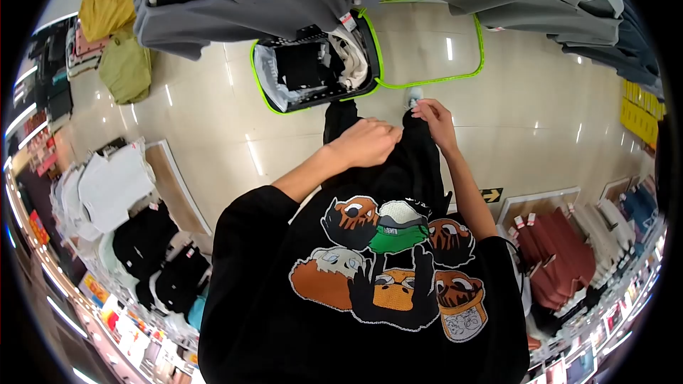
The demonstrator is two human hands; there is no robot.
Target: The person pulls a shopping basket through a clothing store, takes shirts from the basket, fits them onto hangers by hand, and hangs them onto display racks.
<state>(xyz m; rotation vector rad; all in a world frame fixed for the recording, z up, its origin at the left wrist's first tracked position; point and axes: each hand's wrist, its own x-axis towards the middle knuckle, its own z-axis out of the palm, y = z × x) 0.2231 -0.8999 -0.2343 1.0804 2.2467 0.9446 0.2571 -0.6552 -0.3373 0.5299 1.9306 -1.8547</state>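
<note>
My left hand (371,143) is held in front of my black trousers (411,163), fingers curled together; whatever they hold, if anything, is hidden. Just to its right and slightly farther forward is my right hand (437,121), its fingers bent in a pinch near a shoe (414,95). I cannot make out anything between those fingers. The hands are apart from each other. Beyond them on the floor stands a black shopping basket (373,64) with a bright green rim, holding black, white and cream cloth items. Its long green handle (482,46) stretches out to the right.
Grey garments (249,7) hang over the basket's far side, with more grey tops (526,0) at the upper right. White tops (114,185) and black clothes fill a rack at left. Reddish-brown garments (558,256) hang at right. An olive bag (126,64) is at upper left.
</note>
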